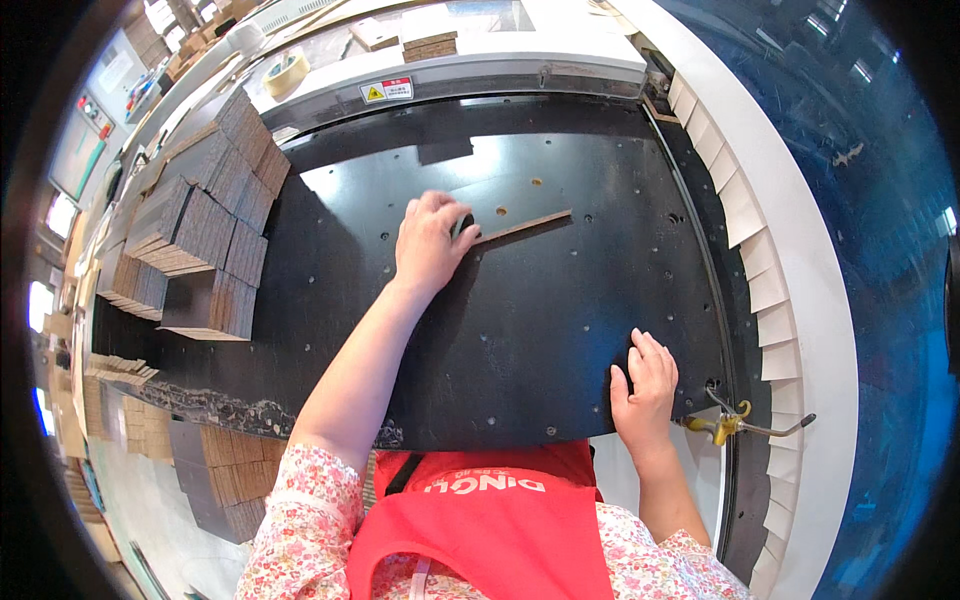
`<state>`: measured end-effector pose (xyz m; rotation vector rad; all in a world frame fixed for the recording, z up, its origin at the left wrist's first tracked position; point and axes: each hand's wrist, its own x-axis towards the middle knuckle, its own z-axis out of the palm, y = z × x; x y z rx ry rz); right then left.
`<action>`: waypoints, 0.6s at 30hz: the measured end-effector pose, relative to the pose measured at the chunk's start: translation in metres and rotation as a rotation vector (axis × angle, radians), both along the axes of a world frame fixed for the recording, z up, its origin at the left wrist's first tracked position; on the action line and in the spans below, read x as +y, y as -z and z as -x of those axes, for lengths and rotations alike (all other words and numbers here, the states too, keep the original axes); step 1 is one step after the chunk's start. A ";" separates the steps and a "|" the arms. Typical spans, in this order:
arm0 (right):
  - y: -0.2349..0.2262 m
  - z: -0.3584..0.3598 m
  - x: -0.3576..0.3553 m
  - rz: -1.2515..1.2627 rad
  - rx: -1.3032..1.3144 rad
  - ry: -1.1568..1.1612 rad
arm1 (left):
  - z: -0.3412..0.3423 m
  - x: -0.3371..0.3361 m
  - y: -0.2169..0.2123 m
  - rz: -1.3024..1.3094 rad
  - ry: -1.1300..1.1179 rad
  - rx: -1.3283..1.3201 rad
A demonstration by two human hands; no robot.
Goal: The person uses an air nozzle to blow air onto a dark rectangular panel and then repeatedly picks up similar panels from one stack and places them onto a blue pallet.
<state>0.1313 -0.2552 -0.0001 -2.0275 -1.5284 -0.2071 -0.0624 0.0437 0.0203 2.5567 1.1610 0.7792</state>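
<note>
Steadying the thin strip (530,226) at upper centre likely wants a light pinch; the half-curled left hand (430,243) meets its near end, hold unclear.

sleeves (312,490): white with pink-red flower print, end near the elbows | apron (490,545): red, white lettering (485,484) | strap (405,472): black, narrow | left hand (430,243): bare | right hand (646,392): bare

Stacks (205,225) left, strip (525,226) centre, perhaps tape (290,79) behind
</note>
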 end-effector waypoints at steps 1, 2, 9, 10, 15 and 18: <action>0.000 0.001 -0.004 -0.015 -0.004 -0.010 | -0.005 0.004 0.000 -0.072 -0.046 0.025; -0.002 0.003 -0.008 -0.030 -0.009 -0.020 | -0.010 0.007 0.003 -0.144 -0.092 0.049; -0.004 0.010 -0.004 -0.130 -0.025 -0.043 | -0.044 0.009 0.002 -0.055 -0.010 0.248; -0.005 0.009 -0.005 -0.133 -0.022 -0.051 | -0.052 0.003 -0.003 -0.035 -0.004 0.267; -0.005 0.008 -0.005 -0.178 0.001 -0.060 | -0.101 -0.014 -0.015 0.059 -0.001 0.287; -0.005 0.007 -0.007 -0.205 0.015 -0.071 | -0.131 -0.023 -0.024 0.077 -0.040 0.282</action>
